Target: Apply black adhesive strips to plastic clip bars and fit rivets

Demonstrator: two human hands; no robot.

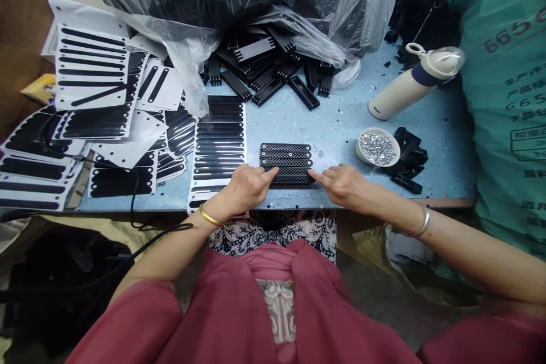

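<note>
Looking straight down on a pale blue speckled table (333,119). At centre, close to the near edge: a neat block of black mesh-patterned strips (286,147), laid side by side, with small silver rings (290,154) dotted over the farther ones. At the block's left part, the left hand (247,189), fingers mostly curled in, one fingertip stretched out to a nearer strip, a little in from the end. At the block's right end, the right hand (342,183), folded the same way, with one fingertip at the strip's end. Impossible to tell, for either hand, about anything small pinched between finger and thumb, or just how tightly closed. Around the left wrist, a gold bangle (209,215); around the right, a silver bangle (424,222). Just left of the block, partly behind the left hand, a sheet of black strip-shaped pieces (219,151). Right of the block, beyond the right hand, a white bowl (360,155) full of tiny silver pieces (377,147), with black parts (407,159) heaped beside it. Farther back, a tilted cream bottle (396,92) and, behind the block, a loose jumble of more black strips (264,77).
</note>
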